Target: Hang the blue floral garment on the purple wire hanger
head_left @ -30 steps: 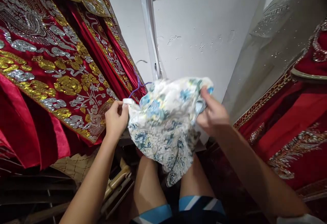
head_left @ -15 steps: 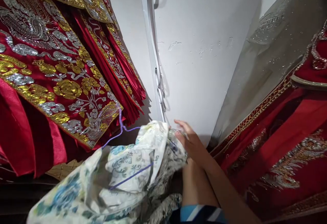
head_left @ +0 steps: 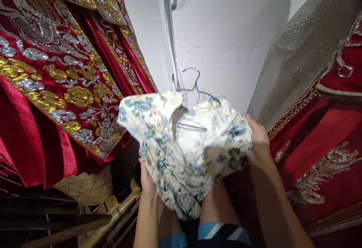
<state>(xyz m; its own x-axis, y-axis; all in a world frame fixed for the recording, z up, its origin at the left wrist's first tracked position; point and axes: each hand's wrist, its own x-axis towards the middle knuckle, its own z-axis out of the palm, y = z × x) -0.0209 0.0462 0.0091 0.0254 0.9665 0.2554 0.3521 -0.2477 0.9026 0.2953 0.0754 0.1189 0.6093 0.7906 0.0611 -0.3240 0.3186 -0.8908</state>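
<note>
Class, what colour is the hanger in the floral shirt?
The hanger is mostly purple, seen best in the head view.

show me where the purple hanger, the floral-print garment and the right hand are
Purple hanger (head_left: 195, 86): head view, on the neck below its hook
Floral-print garment (head_left: 181, 167): head view, on the front fabric below the neck opening
Right hand (head_left: 259, 140): head view, on the back of the hand

White wall (head_left: 226, 25), surface scuffed; red embroidered cloth (head_left: 82, 96) hanging left; tan pole (head_left: 124, 205) lower left, amid shadow.
</note>
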